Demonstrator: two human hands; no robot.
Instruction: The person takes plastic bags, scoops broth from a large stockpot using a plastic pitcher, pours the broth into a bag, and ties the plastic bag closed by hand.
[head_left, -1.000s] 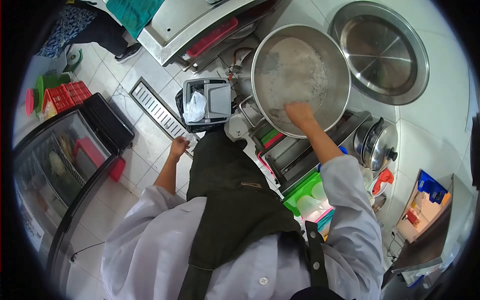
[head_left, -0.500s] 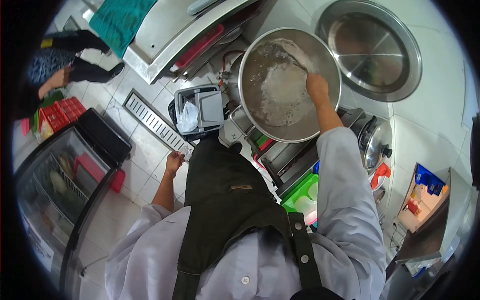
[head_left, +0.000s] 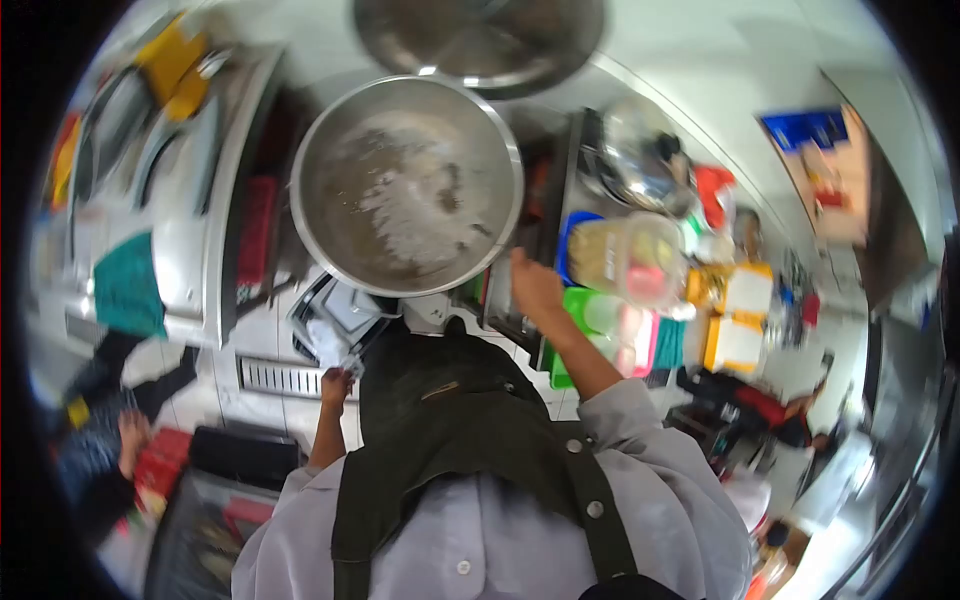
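Observation:
A large steel pot (head_left: 308,215) holds cloudy liquid with white foam swirling on it. My right hand (head_left: 538,288) is closed just outside the pot's lower right rim. A thin stirring utensil (head_left: 482,231) seems to run from it over the rim into the liquid; blur hides its kind. Low on the left, my left hand (head_left: 337,384) pinches a crumpled piece of clear plastic (head_left: 354,364). That hand is beside a grey bin (head_left: 352,300) with a plastic bag in it.
Behind the pot leans a big round steel lid (head_left: 480,45). Right of it are a clear food tub (head_left: 652,262) and a green tray (head_left: 566,372). A steel counter with a teal cloth (head_left: 131,285) stands left. Other people (head_left: 125,430) are at the left and right edges.
My view has turned towards the right. My right hand has moved from over the liquid to outside the pot's rim. My left hand still holds the plastic.

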